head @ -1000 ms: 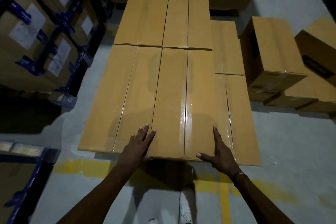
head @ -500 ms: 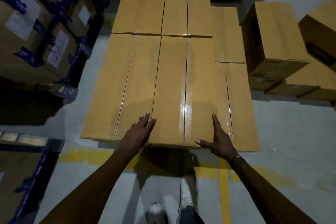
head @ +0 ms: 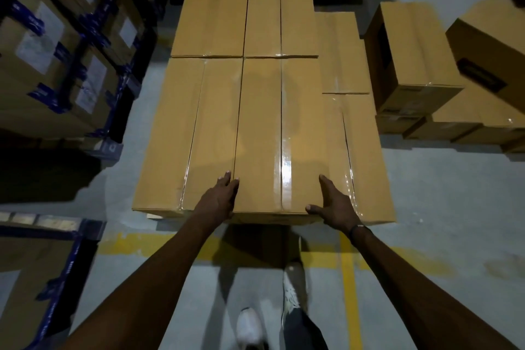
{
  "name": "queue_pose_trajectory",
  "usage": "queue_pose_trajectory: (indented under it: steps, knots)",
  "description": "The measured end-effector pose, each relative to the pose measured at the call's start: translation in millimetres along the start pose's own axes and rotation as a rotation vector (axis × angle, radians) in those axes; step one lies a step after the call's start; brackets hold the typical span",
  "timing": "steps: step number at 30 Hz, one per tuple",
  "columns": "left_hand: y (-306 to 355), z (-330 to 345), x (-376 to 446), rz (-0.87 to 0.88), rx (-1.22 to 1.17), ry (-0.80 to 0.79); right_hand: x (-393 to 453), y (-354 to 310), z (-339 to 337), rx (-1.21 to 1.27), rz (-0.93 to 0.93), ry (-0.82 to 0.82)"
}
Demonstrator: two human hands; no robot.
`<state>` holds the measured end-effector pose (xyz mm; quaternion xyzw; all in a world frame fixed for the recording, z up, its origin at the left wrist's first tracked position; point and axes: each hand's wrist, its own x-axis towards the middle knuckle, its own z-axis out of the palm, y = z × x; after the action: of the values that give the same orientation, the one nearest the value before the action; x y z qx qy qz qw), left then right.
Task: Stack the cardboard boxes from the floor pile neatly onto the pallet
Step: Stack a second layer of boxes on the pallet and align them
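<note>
Your left hand lies flat with straight fingers against the left near corner of the box in the middle of the front row; the fingertips reach along the seam where it meets the next box to its left. Your right hand is flat too, fingers straight along the box's right edge, thumb spread wide across the near edge. Neither hand curls round anything: both are open and press on the box from each side.

That box sits in the top layer of the stack, touching its neighbours on both sides, tape running down its length and shining near your right hand. Two more boxes lie behind it in the back row. To the right a lower step of boxes touches the stack. A sliver of pallet shows under the stack's near left corner.

The floor pile stands to the right, apart from the stack, its boxes lying at mixed angles. Racked boxes with blue strapping fill the left. Your shoes stand on the grey floor by a yellow line
</note>
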<state>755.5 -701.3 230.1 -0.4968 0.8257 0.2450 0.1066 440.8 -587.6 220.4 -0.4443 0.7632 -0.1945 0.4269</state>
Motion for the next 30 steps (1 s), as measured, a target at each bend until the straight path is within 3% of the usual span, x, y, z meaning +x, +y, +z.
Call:
queue_pose_trajectory:
  steps: [6,19,30]
  knots:
    - [31,-54,-45,-0.026,-0.199,0.101,-57,-35,-46,0.168,0.045,0.084]
    - [171,-218,-184,0.205,-0.5,0.223,-291,-110,-189,0.525,0.046,0.354]
    - [363,-263,-181,0.391,-0.689,0.218,-428,-38,-322,0.691,0.023,0.63]
